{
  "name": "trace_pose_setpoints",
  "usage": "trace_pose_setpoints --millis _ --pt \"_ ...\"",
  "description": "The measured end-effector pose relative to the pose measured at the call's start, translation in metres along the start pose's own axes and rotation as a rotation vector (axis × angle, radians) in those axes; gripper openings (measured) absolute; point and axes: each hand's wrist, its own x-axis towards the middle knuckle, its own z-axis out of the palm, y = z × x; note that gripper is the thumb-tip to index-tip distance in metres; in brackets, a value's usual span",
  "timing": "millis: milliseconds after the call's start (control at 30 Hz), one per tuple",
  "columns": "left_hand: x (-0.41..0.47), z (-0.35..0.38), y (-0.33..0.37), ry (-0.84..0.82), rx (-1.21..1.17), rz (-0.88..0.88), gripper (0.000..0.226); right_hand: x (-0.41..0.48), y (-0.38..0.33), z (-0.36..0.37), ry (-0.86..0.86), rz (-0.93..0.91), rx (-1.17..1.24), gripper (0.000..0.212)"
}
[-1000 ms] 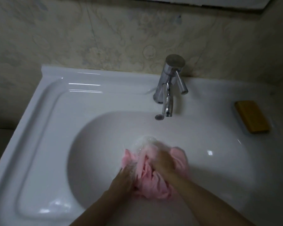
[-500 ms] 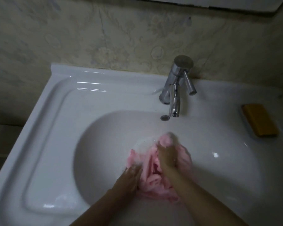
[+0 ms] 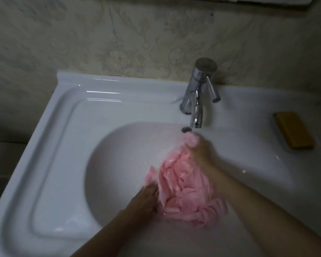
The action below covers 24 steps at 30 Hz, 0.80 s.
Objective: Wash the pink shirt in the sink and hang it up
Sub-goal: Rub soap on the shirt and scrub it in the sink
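Observation:
The wet pink shirt point(image 3: 182, 190) lies bunched in the white sink basin point(image 3: 119, 164). My right hand point(image 3: 200, 151) grips the shirt's far end and holds it up just below the chrome tap spout point(image 3: 196, 115). My left hand point(image 3: 146, 199) is at the shirt's near left edge, its fingers against the cloth and partly hidden by it. Motion blur hides whether water runs from the tap.
A yellow soap bar point(image 3: 293, 129) lies on the sink's right ledge. The tap lever point(image 3: 212, 89) points right. A flat drain shelf point(image 3: 54, 164) takes up the sink's left side. A patterned tiled wall point(image 3: 137, 34) stands behind.
My right hand has pulled the shirt's far end away from me toward the spout, stretching the bundle out. My left hand stays at the near edge.

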Motion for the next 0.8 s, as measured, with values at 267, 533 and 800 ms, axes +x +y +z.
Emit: trace_pose_setpoints --millis 267,533,800 --pt "-0.007 -0.049 0.02 0.023 -0.04 -0.111 0.043 -0.031 0.054 -0.13 0.123 -0.18 -1.121 0.055" --pt "-0.007 -0.087 0.044 -0.224 -0.469 -0.396 0.013 -0.09 0.05 -0.028 -0.633 -0.652 -1.018 0.077" --pt "-0.041 -0.151 -0.008 0.305 -0.282 -0.875 0.016 -0.055 0.019 -0.115 -0.041 -0.065 -0.442 0.038"
